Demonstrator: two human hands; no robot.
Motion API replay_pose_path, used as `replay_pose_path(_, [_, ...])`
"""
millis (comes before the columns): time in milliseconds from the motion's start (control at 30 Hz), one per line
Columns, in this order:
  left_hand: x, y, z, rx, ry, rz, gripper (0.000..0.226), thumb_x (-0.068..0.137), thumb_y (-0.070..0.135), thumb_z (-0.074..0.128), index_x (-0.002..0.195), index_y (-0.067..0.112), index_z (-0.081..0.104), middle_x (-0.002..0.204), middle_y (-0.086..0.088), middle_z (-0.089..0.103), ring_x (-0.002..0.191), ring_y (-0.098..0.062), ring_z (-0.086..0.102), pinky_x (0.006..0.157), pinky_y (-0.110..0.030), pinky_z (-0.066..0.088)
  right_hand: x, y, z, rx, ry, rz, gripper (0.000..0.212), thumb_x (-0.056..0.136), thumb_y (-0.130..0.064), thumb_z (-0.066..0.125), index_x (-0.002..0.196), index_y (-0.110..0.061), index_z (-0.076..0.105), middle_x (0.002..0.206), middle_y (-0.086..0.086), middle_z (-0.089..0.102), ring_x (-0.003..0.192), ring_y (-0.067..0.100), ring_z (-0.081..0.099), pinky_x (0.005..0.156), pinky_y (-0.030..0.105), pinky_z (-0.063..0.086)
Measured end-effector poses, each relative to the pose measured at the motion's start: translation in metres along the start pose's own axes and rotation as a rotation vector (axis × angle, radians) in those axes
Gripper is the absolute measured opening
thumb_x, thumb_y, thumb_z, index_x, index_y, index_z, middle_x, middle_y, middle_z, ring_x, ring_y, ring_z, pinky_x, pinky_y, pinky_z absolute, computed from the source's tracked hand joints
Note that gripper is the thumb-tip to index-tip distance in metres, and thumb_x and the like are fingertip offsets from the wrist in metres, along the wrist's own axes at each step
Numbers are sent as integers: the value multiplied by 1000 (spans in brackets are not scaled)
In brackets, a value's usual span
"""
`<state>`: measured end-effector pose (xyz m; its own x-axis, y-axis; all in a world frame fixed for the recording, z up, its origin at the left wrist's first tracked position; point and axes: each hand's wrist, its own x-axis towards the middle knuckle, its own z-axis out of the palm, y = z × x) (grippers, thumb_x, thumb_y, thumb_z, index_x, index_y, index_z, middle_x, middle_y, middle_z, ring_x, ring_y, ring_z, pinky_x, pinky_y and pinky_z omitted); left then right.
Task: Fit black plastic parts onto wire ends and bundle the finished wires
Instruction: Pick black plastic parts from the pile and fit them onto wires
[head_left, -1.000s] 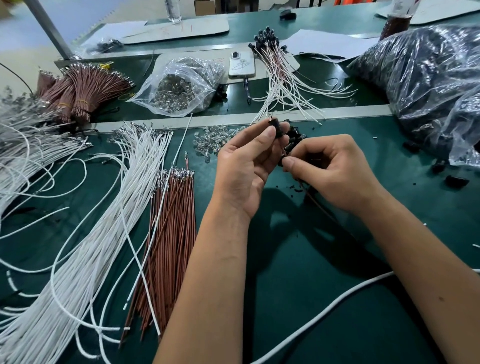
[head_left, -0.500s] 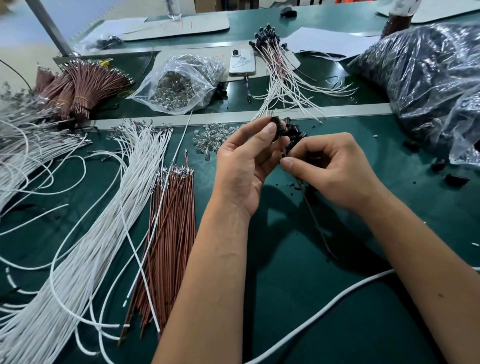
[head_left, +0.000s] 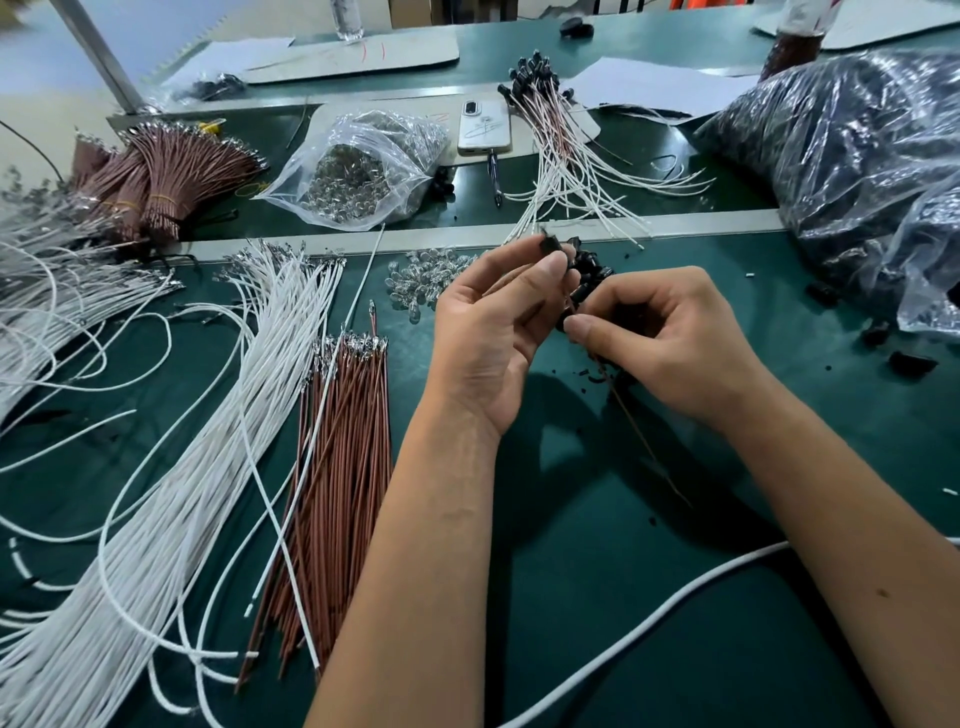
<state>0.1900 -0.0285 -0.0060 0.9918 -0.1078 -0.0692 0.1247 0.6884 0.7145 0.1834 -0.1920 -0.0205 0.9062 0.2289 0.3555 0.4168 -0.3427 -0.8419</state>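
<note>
Left hand pinches black part; right hand pinches brown wire. Risk: misaligned insertion bends terminal.

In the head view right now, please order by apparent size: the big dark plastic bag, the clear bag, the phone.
1. Big dark plastic bag
2. Clear bag
3. Phone
The phone lies farther away, so it may look smaller.

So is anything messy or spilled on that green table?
Yes. Small clear bulbs lie loose on the mat beside the left hand, outside their plastic bag. A few black plastic parts are scattered by the big dark bag, right of the right hand. Nothing looks broken.
</note>
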Motion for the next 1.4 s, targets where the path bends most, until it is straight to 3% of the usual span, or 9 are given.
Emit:
replay_pose_path(200, [0, 0, -1, 10, -1, 22, 29, 72, -2, 73, 101, 3, 67, 87, -12, 71, 72, -18, 69, 64, -19, 55, -1, 1, 1, 1, 15, -6, 19, 87, -18, 83, 74, -10, 72, 61, 17, 61, 53, 8, 46, 50, 24, 38])
replay_pose_path(367, [0, -1, -2, 32, 2, 26, 26, 79, -5, 71, 104, 1, 67, 86, -10, 71, 71, -18, 68, 64, -19, 55, -1, 0, 0, 2, 17, -6, 19, 87, -20, 84, 75, -10, 73, 63, 20, 62, 54, 11, 47, 50, 31, 39])
replay_pose_path(467, [0, -1, -3, 35, 1, 25, 22, 81, -6, 69, 102, 2, 68, 85, -10, 71, 72, -18, 68, 64, -19, 55, -1, 0, 0, 3, 5, -1, 20, 89, -23, 82, 77, -9, 73, 66, 26, 61, 54, 22, 47, 51, 43, 40])
replay_pose_path(567, [0, -1, -2, 40, -7, 24, 20, 81, -5, 69, 99, 4, 69, 86, -10, 71, 74, -19, 67, 65, -19, 54, -1, 0, 0, 17, -3, -4, 20, 89, -26, 78, 78, -10, 75, 67, 27, 62, 53, 31, 49, 52, 48, 41])
replay_pose_path(733, [0, 0, -1, 35, -2, 20, 18, 84, -7, 67, 98, 4, 69, 86, -11, 71, 74, -19, 67, 65, -19, 55, -1, 0, 0, 50, -12, -5, 18, 90, -23, 75, 78, -9, 74, 67, 23, 62, 54, 33, 51, 53, 48, 43])
replay_pose_path(867, [-1, 0, -1, 38, 2, 18, 20, 84, -7, 68, 101, 3, 69, 88, -12, 71, 73, -18, 67, 65, -20, 55, -1, 0, -1, 62, -18, 4, 16, 90, -22, 74, 79, -10, 75, 66, 12, 65, 58, 17, 53, 56, 37, 43])
replay_pose_path(967, [0, 0, -2, 40, 11, 21, 22, 85, -7, 67, 104, 1, 68, 92, -13, 70, 72, -18, 68, 65, -19, 55, -1, -1, -1, 58, -31, 9, 16, 90, -21, 73, 80, -9, 76, 68, 11, 66, 60, 15, 54, 58, 32, 43])
replay_pose_path(1233, [1, -1, -3, 54, 7, 27, 21, 84, -6, 68, 103, 3, 69, 91, -12, 71, 73, -18, 68, 66, -19, 55, -1, -3, -4, 46, -48, 19, 16, 91, -21, 70, 79, -11, 75, 65, 11, 64, 58, 20, 52, 55, 44, 42])
replay_pose_path(1400, [1, -2, -4, 72, 14, 44, 22, 83, -6, 69, 103, 2, 69, 88, -11, 72, 71, -17, 68, 65, -19, 55, -1, -4, -4, 68, -72, 16, 20, 92, -19, 69, 79, -4, 70, 66, 23, 56, 57, 29, 46, 55, 48, 38])
